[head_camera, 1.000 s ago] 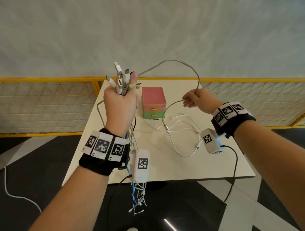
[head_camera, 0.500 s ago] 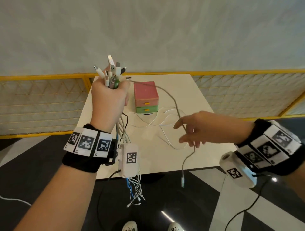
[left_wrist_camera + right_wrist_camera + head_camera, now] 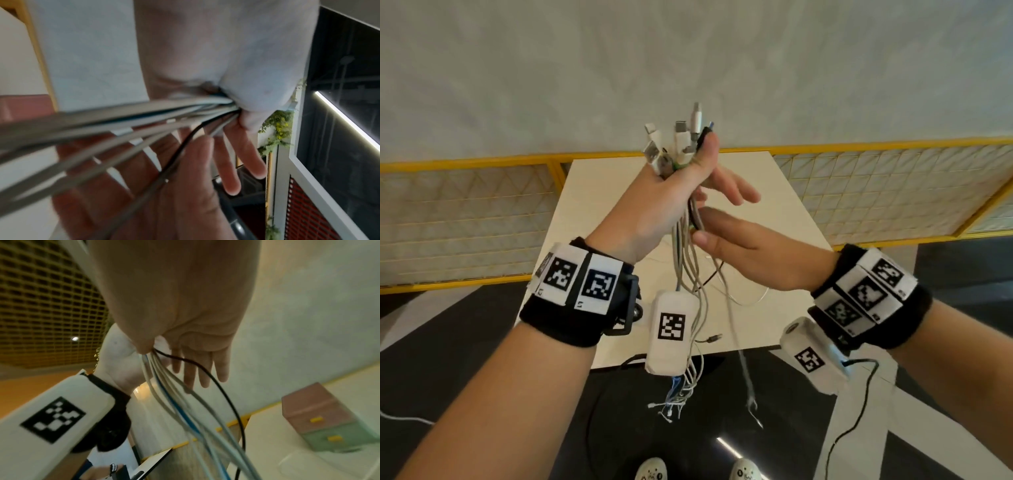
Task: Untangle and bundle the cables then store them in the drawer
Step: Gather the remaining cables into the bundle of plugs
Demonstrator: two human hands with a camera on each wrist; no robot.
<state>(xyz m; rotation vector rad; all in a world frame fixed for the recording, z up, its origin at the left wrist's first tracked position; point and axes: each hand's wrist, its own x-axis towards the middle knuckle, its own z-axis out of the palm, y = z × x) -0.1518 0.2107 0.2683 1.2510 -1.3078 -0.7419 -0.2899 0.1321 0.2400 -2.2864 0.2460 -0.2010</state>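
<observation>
My left hand point(image 3: 681, 181) is raised over the table and grips a bundle of white, grey, blue and black cables point(image 3: 679, 253) just below their plugs point(image 3: 678, 144), which stick up out of the fist. The cable tails hang down past the table edge. My right hand point(image 3: 722, 219) lies against the bundle just under the left fist, fingers straight and spread, thumb touching the cables point(image 3: 164, 386). In the left wrist view the cables point(image 3: 144, 113) run across that open palm. The pink and green drawer box point(image 3: 320, 418) stands on the table, hidden by my hands in the head view.
A loose white cable point(image 3: 750, 298) and a small plug point(image 3: 714, 338) lie on the beige table point(image 3: 592, 205). A yellow mesh railing point(image 3: 465, 212) runs behind the table. Dark floor and my shoes are below, with a black wrist-camera lead point(image 3: 859, 411) hanging.
My right hand rose from low on the right to the bundle under the left fist. The grey cable it held now hangs with the others. The left hand shifted toward the centre.
</observation>
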